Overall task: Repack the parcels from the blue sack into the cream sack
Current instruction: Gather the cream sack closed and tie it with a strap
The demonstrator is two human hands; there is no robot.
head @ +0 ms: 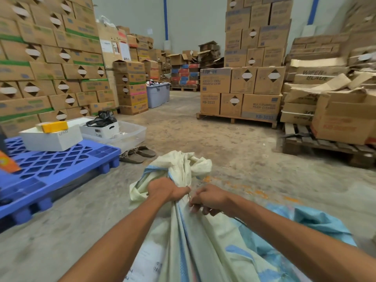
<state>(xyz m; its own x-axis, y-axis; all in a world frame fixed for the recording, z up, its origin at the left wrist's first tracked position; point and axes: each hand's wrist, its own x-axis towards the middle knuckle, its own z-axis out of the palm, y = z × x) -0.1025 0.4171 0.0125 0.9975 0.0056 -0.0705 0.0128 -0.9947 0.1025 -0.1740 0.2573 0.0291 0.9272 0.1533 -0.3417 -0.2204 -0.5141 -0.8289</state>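
The cream sack (183, 237) lies on the concrete floor in front of me, its neck bunched together and its loose mouth flopping beyond my fists. My left hand (165, 189) grips the gathered neck. Right beside it, my right hand (210, 198) pinches the cream fabric with curled fingers. The blue sack (317, 222) lies crumpled on the floor to the right, partly under my right forearm. No parcels show; whatever the sacks contain is hidden.
A blue plastic pallet (59, 165) with a white box (53, 137) stands at left, sandals (137, 154) by its corner. Wooden pallets (325, 145) with cartons stand at right. Carton stacks wall both sides; bare floor (203, 135) runs ahead.
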